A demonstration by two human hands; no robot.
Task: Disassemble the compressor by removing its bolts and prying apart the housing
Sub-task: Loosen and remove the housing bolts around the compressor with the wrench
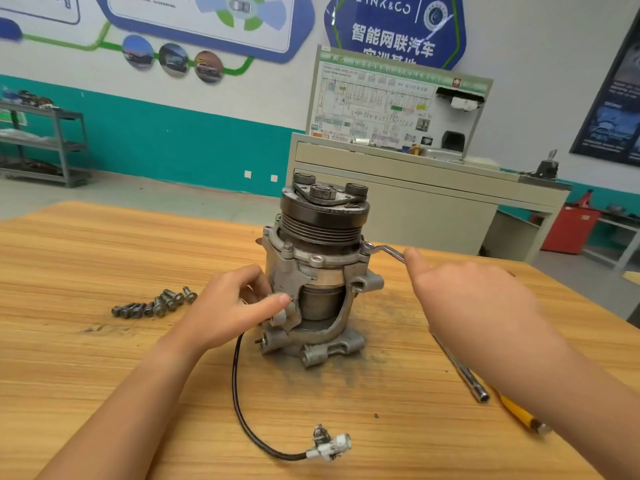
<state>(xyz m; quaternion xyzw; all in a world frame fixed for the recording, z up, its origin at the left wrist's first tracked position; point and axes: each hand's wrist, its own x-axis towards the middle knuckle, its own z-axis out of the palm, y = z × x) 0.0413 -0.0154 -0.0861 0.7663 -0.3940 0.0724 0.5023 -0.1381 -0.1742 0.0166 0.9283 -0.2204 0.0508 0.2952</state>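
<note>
The grey compressor [317, 271] stands upright on the wooden table [104, 358], its black pulley on top. My left hand [232, 306] grips its housing on the left side, thumb across the front bracket. My right hand [474, 299] holds the handle of an offset wrench [382, 250], whose ring end sits on a bolt at the housing's upper right flange. Several removed bolts [156, 304] lie in a row to the left of the compressor. A black cable with a white plug [332, 446] trails from the base toward me.
A metal socket extension bar [464, 372] and a yellow-handled screwdriver [519, 412] lie on the table under my right forearm. Dark grit is spread around the compressor's base. Beyond the table stand a grey training bench [398, 188], a shelf rack [45, 147] and a red cabinet [571, 226].
</note>
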